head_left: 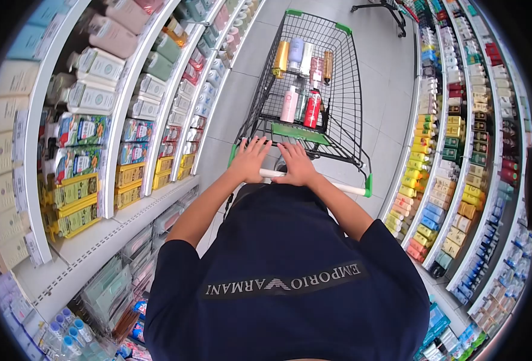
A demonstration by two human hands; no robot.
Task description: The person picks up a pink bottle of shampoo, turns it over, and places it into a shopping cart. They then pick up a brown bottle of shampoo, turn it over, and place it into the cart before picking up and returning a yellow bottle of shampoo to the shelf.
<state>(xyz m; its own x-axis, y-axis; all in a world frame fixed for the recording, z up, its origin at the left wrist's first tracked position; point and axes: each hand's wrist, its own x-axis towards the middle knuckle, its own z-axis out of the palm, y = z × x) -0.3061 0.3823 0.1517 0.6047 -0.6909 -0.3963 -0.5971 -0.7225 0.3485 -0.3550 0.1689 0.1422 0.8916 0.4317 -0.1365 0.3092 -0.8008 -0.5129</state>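
Observation:
Both palms rest on the white handle (345, 188) of a shopping cart (353, 102) with black wire sides and green corners. Fingers stretched forward and apart, my left hand (251, 161) lies over the handle's left part. Close beside it, my right hand (296, 166) also lies on the handle with straight, spread fingers. Inside the cart stand a pink pump bottle (289, 104) and a red bottle (312, 109). Farther in are a yellow bottle (281, 59), a lavender bottle (296, 53), a white bottle (306, 58) and an amber bottle (328, 66).
A shelf (107, 132) of pump bottles and yellow packs runs close along my left. Another shelf (440, 180) with many coloured packages curves along the right. Grey floor tiles (377, 66) lie between them. A black wheeled base (392, 12) stands ahead at the upper right.

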